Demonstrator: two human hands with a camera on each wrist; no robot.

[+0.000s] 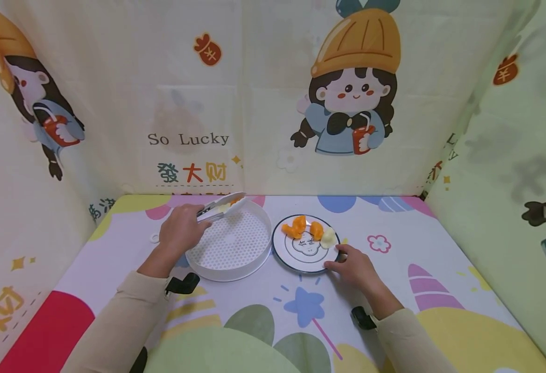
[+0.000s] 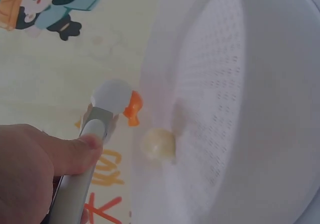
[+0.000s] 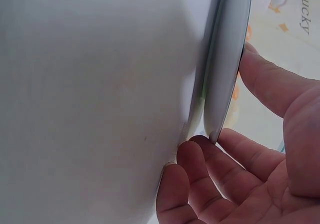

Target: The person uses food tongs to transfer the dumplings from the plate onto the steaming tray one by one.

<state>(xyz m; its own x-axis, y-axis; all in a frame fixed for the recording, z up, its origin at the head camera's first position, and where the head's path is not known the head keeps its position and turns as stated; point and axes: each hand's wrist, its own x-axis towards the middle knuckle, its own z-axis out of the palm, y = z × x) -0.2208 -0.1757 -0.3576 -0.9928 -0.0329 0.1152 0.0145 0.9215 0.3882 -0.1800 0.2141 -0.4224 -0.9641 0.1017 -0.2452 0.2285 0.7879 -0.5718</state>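
An orange piece shows at the far tips of the tongs, probably nipped there, near the white basket, well beyond the fingers of the left hand, clamped round the handles; the right hand pinches the plate at its rim

Looks like a makeshift tabletop booth, though the kind of building's anyone's guess: cream cartoon-printed fabric walls (one even says "So Lucky") close in around a white tabletop with colourful printed shapes.
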